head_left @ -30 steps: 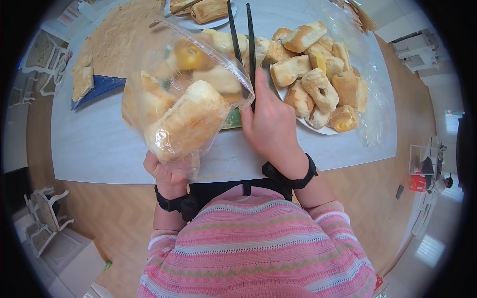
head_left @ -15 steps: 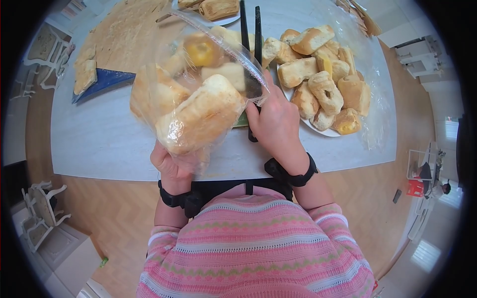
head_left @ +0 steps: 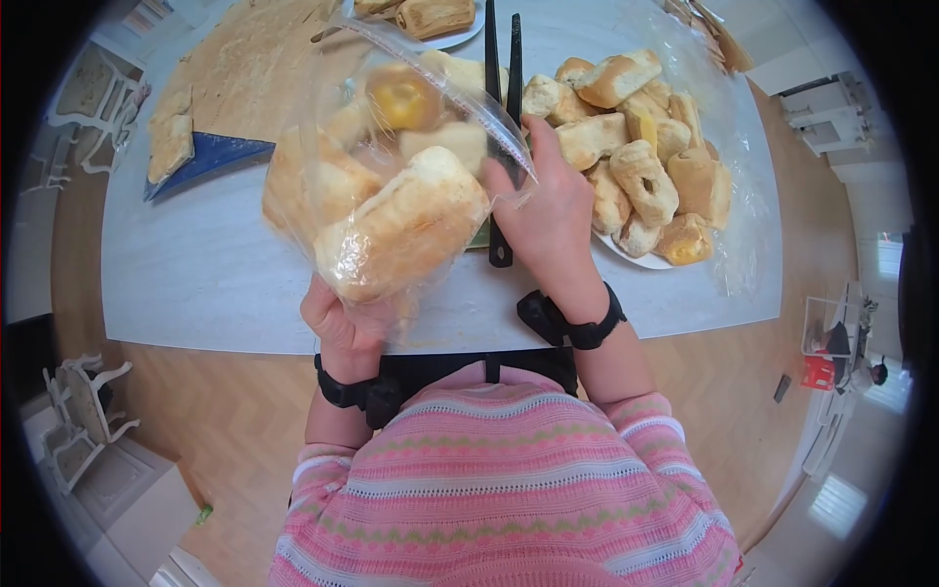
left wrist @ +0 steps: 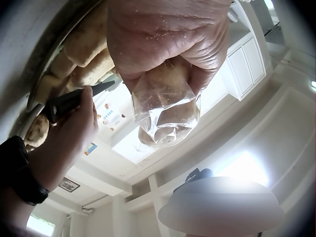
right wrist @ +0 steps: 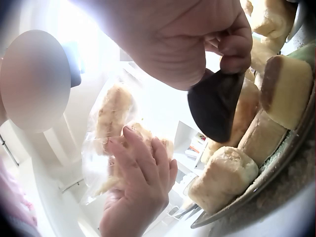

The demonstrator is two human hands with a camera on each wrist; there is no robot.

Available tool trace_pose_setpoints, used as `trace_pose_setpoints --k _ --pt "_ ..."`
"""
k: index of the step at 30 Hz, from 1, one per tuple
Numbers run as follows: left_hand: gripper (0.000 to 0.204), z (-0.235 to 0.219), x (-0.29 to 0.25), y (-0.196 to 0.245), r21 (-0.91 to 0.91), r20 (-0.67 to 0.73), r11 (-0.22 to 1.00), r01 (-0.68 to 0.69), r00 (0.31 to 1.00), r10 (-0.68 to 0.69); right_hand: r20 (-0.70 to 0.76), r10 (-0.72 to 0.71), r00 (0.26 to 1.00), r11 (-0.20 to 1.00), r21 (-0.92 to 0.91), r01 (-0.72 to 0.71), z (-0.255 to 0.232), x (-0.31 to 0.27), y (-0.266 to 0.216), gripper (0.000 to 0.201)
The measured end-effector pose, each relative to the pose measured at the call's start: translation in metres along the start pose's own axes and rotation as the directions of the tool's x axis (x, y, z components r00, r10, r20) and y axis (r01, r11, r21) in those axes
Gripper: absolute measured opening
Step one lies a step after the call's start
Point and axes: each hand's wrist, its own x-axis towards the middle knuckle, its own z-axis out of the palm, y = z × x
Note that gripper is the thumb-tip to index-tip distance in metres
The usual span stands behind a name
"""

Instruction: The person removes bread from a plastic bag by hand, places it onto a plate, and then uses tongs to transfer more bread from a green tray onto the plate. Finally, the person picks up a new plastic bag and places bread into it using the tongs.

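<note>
The left hand (head_left: 342, 323) grips the bottom of a clear zip bag (head_left: 337, 108) and holds it up over the table edge. Inside are several pieces of bread, a long pale roll (head_left: 406, 225) nearest. To the right, the right hand (head_left: 550, 210) holds black tongs (head_left: 501, 230) beside the bag's mouth, their long arms pointing away. In the left wrist view the left hand (left wrist: 168, 29) bunches the plastic around the bread. The right wrist view has the right hand (right wrist: 187, 44) pinching the tongs (right wrist: 215, 106) above bread rolls (right wrist: 224, 175). The tongs' tips are not clearly seen.
A white plate (head_left: 646, 260) heaped with bread stands at the right, beside loose clear plastic (head_left: 738, 235). Behind are another plate (head_left: 460, 37) of bread and a large brown sheet (head_left: 245, 68). A blue triangular piece (head_left: 215, 161) lies at the left.
The bag and left hand have shifted to the right. The right hand has also moved right with the tongs, and its forefinger no longer lies stretched along them.
</note>
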Motion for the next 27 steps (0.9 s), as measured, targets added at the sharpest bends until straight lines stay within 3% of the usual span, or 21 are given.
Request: trace_pose_setpoints --k 2,8,16,18,27 --pt "0.059 0.000 -0.001 0.001 0.000 -0.013 1.000 0.004 1.000 -0.004 -0.004 0.089 0.996 0.996 0.003 -0.089 0.000 0.005 -0.003 0.046" --pt "0.060 -0.002 -0.002 0.002 0.010 -0.036 1.000 0.016 0.999 -0.016 0.012 0.088 0.996 0.993 -0.079 -0.087 0.015 0.015 0.012 0.034" --pt "0.059 -0.002 -0.002 -0.001 0.049 -0.077 0.999 0.018 0.997 -0.014 0.067 0.131 0.989 0.991 -0.035 -0.128 0.006 0.009 0.013 0.037" --pt "0.058 -0.006 -0.004 -0.003 0.131 -0.025 0.990 -0.042 0.999 0.045 0.063 0.124 0.990 0.992 -0.034 -0.122 0.005 0.008 0.014 0.039" --pt "0.056 0.004 -0.001 -0.002 0.034 -0.110 0.999 0.013 0.994 -0.009 0.019 0.056 0.998 0.997 -0.049 -0.055 0.002 0.000 0.016 0.044"
